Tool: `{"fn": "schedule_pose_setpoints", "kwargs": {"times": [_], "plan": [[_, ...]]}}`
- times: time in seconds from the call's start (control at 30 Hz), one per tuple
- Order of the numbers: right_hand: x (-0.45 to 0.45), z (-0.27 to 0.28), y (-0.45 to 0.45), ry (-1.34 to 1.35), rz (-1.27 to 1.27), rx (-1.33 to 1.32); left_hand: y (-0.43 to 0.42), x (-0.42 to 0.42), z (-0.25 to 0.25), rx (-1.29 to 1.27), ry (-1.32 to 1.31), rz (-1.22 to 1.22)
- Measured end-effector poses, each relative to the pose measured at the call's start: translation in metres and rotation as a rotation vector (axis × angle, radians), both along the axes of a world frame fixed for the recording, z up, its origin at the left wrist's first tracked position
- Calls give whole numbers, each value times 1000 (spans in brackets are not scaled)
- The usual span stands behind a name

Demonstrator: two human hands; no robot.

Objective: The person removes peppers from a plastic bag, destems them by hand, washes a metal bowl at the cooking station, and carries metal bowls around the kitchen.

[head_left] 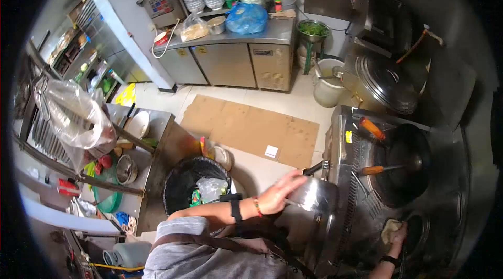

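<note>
My left hand (280, 193) reaches out beside the stove with its fingers stretched, touching the edge of a shiny rounded steel surface (316, 194); whether that is a pan or part of the stove I cannot tell. A black handle (314, 168) is just past the fingertips. At lower right, my right hand (399, 235) is closed on a yellowish cloth (390, 230) pressed to the stove top, beside a round dark burner opening (415, 235). Above it sits a large dark wok (403, 185) with a wooden-handled ladle (374, 169) in it.
A steel skimmer or rack (369, 200) leans by the wok. A lidded stockpot (387, 85) stands behind. Left of me are a black-lined bin (175, 187) and a steel table (157, 174). Cardboard (251, 127) covers the floor before a steel counter (222, 64).
</note>
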State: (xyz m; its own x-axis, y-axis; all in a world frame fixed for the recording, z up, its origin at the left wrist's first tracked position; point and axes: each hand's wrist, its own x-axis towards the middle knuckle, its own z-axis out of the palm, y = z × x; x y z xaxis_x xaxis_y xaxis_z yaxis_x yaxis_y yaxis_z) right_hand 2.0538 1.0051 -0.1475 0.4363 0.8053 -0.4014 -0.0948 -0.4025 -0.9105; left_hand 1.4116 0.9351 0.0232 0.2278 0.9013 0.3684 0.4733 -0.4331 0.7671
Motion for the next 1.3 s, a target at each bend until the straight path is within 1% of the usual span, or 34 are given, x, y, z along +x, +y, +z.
{"fn": "schedule_pose_setpoints", "kwargs": {"times": [0.03,0.1,0.17,0.2,0.3,0.33,0.4,0.47,0.53,0.6,0.63,0.67,0.7,0.73,0.8,0.83,0.87,0.9,0.93,0.97,1.03,1.07,1.1,1.13,1.17,1.2,1.23,1.3], "plan": [[2,17,-3,-3,-39,1,-15,-17,0,-76,-28,100],[0,56,-14,-24,-113,10,-40,-48,6,-36,-79,260],[-12,103,-29,-64,-182,22,-60,-75,-4,10,-55,421],[-23,128,-38,-87,-220,28,-70,-87,-2,-11,-58,476],[-73,201,-60,-168,-309,56,-90,-122,-6,-71,-206,614],[-100,221,-63,-186,-333,64,-96,-135,-8,-102,-195,656],[-148,257,-64,-217,-347,89,-109,-160,-13,-116,-251,722],[-186,285,-57,-223,-341,122,-123,-181,-28,-112,-268,799],[-214,306,-38,-213,-304,169,-132,-201,-58,-124,-400,866],[-239,318,0,-165,-248,246,-140,-219,-68,-136,-529,921],[-236,309,31,-174,-283,310,-144,-227,-67,-173,-537,962],[-269,318,52,54,-89,428,-143,-233,-63,-193,-608,986],[-279,317,81,192,-86,379,-142,-239,-61,-210,-677,1011],[-320,323,101,372,7,404,-142,-244,-70,-230,-693,1024],[-381,310,142,597,209,367,-139,-257,-91,-264,-718,1057],[-417,297,157,651,151,392,-139,-262,-96,-280,-650,1084],[-457,290,167,669,260,378,-136,-267,-98,-290,-583,1111],[-498,280,180,646,229,313,-130,-273,-101,-293,-515,1137],[-519,258,199,666,331,270,-125,-280,-107,-296,-568,1145],[-549,240,213,628,370,202,-118,-289,-101,-315,-601,1157],[-606,207,244,560,340,5,-101,-306,-82,-349,-670,1181],[-632,188,264,587,331,-60,-96,-314,-96,-333,-709,1218],[-657,170,283,616,373,-96,-88,-322,-104,-287,-805,1239],[-683,159,301,598,407,-164,-78,-328,-103,-266,-865,1283],[-711,144,323,563,372,-246,-70,-335,-102,-248,-924,1329],[-737,128,347,599,383,-286,-71,-340,-119,-253,-835,1391],[-772,129,362,524,376,-334,-66,-345,-135,-253,-746,1452],[-817,98,412,587,531,-319,-36,-355,-109,-231,-842,1541]]}}
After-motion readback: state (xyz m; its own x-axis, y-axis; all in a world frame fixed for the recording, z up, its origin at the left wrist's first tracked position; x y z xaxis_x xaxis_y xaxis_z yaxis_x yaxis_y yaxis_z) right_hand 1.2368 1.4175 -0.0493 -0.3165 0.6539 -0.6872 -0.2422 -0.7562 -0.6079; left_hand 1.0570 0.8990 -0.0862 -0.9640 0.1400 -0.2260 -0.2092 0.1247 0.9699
